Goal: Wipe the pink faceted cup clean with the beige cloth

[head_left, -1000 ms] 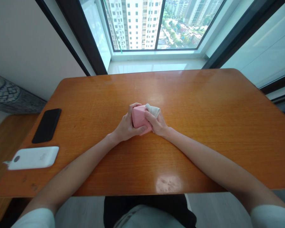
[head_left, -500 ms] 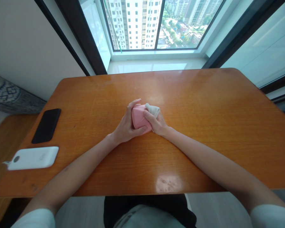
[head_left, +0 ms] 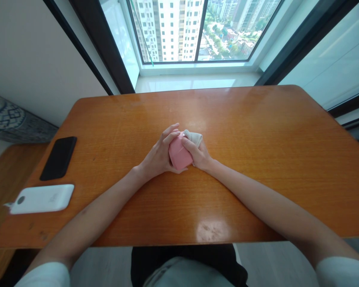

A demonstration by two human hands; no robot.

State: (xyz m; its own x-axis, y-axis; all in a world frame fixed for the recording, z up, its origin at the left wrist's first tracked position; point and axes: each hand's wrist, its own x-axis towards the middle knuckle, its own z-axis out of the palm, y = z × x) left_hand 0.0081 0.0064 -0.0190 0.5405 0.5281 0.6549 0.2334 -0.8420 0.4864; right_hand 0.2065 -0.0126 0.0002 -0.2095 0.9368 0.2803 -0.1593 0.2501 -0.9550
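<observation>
Between my hands, over the middle of the table, is a small pink object (head_left: 180, 154) with smooth faces and rounded edges; its exact kind is unclear. My left hand (head_left: 162, 153) wraps its left side, fingers over the far edge and thumb along the near underside. A crumpled pale grey cloth (head_left: 194, 138) is gripped in my right hand (head_left: 200, 154) and pressed against the pink object's right side. My right thumb lies on the pink surface. The right fingers are mostly hidden by the cloth and the object.
The brown wooden table (head_left: 257, 159) has rounded corners. At its left lie a black phone (head_left: 58, 158) and a white slab-like device (head_left: 43, 199) with a cable at its left end. Beyond the far edge is a window (head_left: 194, 32) with dark frames.
The pink object has turned slightly and shifted a little right. My left fingers have moved further over its far side, and the left thumb has slid from its front face to below it.
</observation>
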